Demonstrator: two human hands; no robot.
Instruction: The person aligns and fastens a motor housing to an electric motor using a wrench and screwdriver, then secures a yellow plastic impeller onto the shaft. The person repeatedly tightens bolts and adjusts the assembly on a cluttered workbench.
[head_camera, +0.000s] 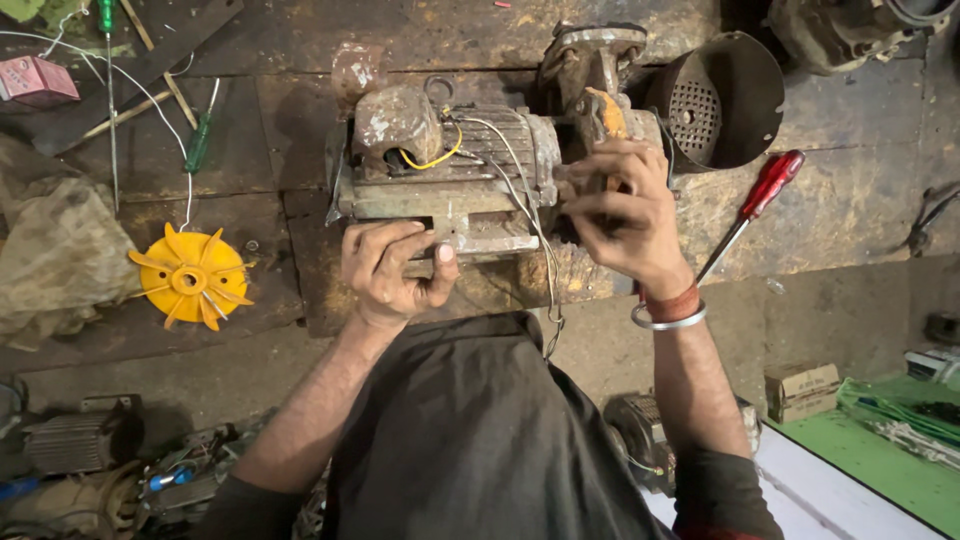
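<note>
At the centre of the frame a rusty electric motor (455, 170) lies on the dark wooden bench (830, 210). The left hand (392, 270) clenches its lower foot plate; the right hand (622, 210) grasps the pump end, fingers curled round it. A firm, two-sided hold looks wise so the heavy body does not roll. The round fan cover (722, 100), upper right, holds nothing visible. A small cardboard box (802, 390), lower right, is closed, so its contents are hidden.

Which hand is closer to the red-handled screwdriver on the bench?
Right. The right hand is at the motor's end, just beside the red-handled screwdriver; the left hand grips the motor's base, farther away.
</note>
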